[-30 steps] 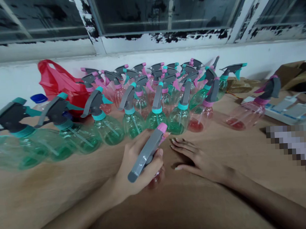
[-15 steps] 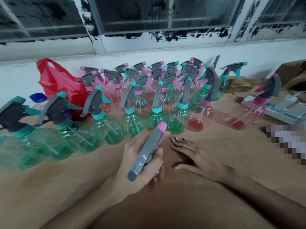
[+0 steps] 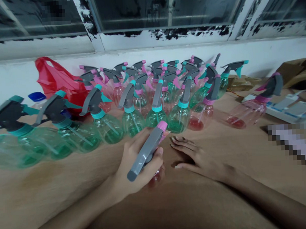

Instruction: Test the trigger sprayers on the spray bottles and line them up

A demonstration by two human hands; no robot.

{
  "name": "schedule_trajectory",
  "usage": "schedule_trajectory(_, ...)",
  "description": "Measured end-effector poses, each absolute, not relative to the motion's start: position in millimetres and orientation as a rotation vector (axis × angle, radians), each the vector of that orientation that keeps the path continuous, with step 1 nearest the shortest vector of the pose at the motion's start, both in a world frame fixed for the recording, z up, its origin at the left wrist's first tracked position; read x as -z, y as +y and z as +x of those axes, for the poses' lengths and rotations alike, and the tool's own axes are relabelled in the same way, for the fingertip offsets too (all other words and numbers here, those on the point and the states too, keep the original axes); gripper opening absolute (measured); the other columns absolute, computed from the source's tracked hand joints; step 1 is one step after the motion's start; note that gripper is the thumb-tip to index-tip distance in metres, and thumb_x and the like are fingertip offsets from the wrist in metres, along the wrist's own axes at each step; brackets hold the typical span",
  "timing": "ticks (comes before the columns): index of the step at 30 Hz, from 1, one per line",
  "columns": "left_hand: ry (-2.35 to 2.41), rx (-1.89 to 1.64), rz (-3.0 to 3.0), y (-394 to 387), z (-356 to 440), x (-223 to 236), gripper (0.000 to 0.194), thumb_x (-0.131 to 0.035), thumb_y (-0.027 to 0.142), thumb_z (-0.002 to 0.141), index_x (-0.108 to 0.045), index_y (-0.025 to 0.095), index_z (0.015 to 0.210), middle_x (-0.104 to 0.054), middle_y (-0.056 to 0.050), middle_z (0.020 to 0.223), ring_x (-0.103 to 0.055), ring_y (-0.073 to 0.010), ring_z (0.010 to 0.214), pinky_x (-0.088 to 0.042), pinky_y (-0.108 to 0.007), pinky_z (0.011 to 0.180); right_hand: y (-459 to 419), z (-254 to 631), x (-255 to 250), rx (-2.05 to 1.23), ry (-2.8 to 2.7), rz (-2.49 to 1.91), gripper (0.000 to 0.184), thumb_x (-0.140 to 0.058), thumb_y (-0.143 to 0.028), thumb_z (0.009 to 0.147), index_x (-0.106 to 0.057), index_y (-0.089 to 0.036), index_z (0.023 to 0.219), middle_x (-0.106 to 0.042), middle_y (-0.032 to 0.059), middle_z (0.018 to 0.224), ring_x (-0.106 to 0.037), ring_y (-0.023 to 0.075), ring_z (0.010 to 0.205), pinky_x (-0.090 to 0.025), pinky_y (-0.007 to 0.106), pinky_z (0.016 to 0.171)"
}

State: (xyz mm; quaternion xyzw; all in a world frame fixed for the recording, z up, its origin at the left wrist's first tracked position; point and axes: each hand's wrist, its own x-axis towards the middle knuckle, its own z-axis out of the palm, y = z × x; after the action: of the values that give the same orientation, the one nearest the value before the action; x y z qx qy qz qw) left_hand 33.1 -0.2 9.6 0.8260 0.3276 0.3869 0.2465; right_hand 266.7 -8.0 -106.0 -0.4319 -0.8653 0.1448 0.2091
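Observation:
My left hand (image 3: 138,162) is wrapped round a pink spray bottle (image 3: 147,152) with a grey trigger head and a pink nozzle that points away from me. Most of that bottle's body is hidden by the fingers. To its right, my right hand (image 3: 195,156) rests on the tabletop with fingers stretched out, holding nothing. Just beyond both hands stand green spray bottles with teal collars, among them a green spray bottle (image 3: 178,122) in the middle. A pink-collared spray bottle (image 3: 199,121) stands beside it, and another pink bottle (image 3: 249,113) stands apart at the right.
Several more spray bottles crowd the back against the white wall (image 3: 262,55). A red plastic bag (image 3: 57,78) sits at the back left near a blue cap (image 3: 37,96). On the right are a white power strip (image 3: 282,112) and brown paper packaging (image 3: 293,73).

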Motion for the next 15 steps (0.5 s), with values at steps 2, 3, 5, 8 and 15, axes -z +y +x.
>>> schedule_trajectory(2, 0.887, -1.050, 2.258, -0.5, 32.9, -10.5, 0.021, -0.048, 0.012, 0.074, -0.055, 0.026, 0.087, -0.058, -0.001, 0.079, -0.059, -0.0169, 0.069, -0.051, -0.030, 0.064, -7.9, 266.9, 106.1, -0.400, -2.404, -1.195, 0.065, -0.053, -0.051, 0.082, -0.032, -0.026, 0.139, -0.039, 0.0055, 0.142, -0.031, 0.0243, 0.132, -0.031, 0.049, 0.107)
schedule_trajectory(3, 0.884, -1.049, 2.256, -0.8, 32.7, -10.9, 0.020, -0.048, 0.012, 0.073, -0.054, 0.026, 0.085, -0.057, -0.001, 0.077, -0.058, -0.0171, 0.068, -0.051, -0.030, 0.063, -7.9, 266.9, 105.9, -0.398, -2.404, -1.193, 0.065, -0.053, -0.051, 0.082, -0.031, -0.026, 0.139, -0.038, 0.0053, 0.143, -0.031, 0.0243, 0.133, -0.030, 0.049, 0.107)
schedule_trajectory(5, 0.864, -1.042, 2.242, -1.5, 32.0, -12.0, 0.018, -0.048, 0.012, 0.070, -0.052, 0.026, 0.081, -0.054, 0.000, 0.074, -0.056, -0.0172, 0.064, -0.050, -0.030, 0.059, -8.2, 266.6, 105.2, -0.398, -2.406, -1.200, 0.065, -0.052, -0.051, 0.083, -0.030, -0.027, 0.139, -0.037, 0.0047, 0.143, -0.030, 0.0241, 0.133, -0.030, 0.049, 0.107)
schedule_trajectory(8, 0.849, -0.984, 2.231, -2.0, 30.7, -13.7, 0.014, -0.048, 0.013, 0.070, -0.050, 0.025, 0.077, -0.051, 0.001, 0.071, -0.055, -0.0171, 0.063, -0.050, -0.031, 0.059, -8.5, 266.3, 104.5, -0.399, -2.417, -1.215, 0.067, -0.052, -0.051, 0.083, -0.027, -0.027, 0.140, -0.037, 0.0042, 0.143, -0.030, 0.0239, 0.133, -0.031, 0.049, 0.107)
schedule_trajectory(15, 0.842, -0.945, 2.234, -1.8, 28.6, -15.0, 0.019, -0.048, 0.013, 0.071, -0.053, 0.025, 0.085, -0.055, 0.000, 0.075, -0.056, -0.0175, 0.064, -0.047, -0.032, 0.060, -8.0, 267.4, 106.8, -0.389, -2.413, -1.205, 0.066, -0.052, -0.051, 0.083, -0.029, -0.026, 0.139, -0.037, 0.0042, 0.143, -0.029, 0.0236, 0.133, -0.030, 0.049, 0.107)
